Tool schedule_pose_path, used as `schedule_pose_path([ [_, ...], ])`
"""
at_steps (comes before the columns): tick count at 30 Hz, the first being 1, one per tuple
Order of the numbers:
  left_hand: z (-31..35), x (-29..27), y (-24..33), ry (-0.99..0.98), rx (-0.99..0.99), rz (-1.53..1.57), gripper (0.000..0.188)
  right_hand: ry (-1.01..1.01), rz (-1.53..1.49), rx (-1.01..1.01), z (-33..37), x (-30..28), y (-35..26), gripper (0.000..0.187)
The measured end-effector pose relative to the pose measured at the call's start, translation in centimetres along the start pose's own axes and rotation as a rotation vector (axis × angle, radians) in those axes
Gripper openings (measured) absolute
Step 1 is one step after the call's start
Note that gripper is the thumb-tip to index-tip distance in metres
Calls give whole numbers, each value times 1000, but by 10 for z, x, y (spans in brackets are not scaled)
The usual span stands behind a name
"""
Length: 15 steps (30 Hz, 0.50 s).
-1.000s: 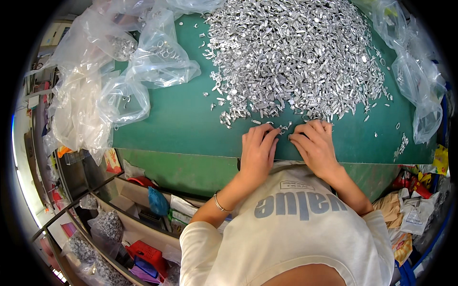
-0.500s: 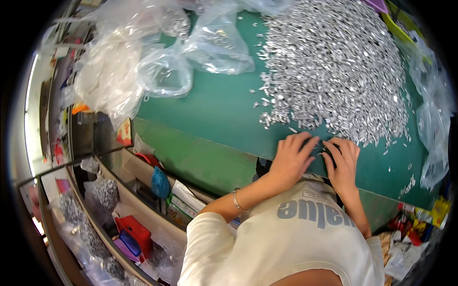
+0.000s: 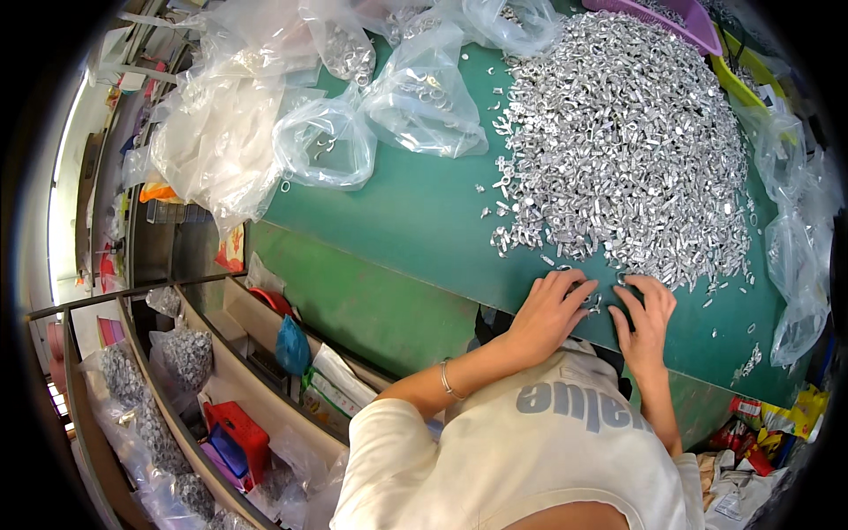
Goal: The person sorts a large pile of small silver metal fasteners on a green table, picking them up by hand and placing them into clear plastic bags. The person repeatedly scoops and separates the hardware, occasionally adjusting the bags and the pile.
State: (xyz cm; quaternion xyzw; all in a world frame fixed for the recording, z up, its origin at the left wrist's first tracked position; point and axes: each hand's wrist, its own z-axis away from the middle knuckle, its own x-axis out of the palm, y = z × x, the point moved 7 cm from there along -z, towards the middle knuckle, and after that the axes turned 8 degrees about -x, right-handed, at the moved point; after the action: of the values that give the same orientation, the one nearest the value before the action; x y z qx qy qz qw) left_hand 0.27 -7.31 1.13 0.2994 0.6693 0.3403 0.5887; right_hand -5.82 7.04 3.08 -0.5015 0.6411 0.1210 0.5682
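Green desk [image 3: 415, 208], with a big heap of silver metal pieces [image 3: 627, 150]. Just on its near side, small loose bits [image 3: 594, 303] sit between the hands, nearer the left hand [image 3: 552, 309]; long axis unclear. Right hand's [image 3: 647, 322] fingers look parted; can't tell if the left's pinch anything.

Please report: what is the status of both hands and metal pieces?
Left hand, right hand at green table, grip unclear. Small metal pieces between them. Large pile beyond.
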Motion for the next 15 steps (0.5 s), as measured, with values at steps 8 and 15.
schedule_pose_path([
  [8, 0, 7, 9, -49, 30, -93, 44, -2, -46, -13, 4, 1, 6, 29],
  [15, 4, 12, 4, -108, 63, -113, 34, 112, 49, 30, 15, -13, 12, 25],
])
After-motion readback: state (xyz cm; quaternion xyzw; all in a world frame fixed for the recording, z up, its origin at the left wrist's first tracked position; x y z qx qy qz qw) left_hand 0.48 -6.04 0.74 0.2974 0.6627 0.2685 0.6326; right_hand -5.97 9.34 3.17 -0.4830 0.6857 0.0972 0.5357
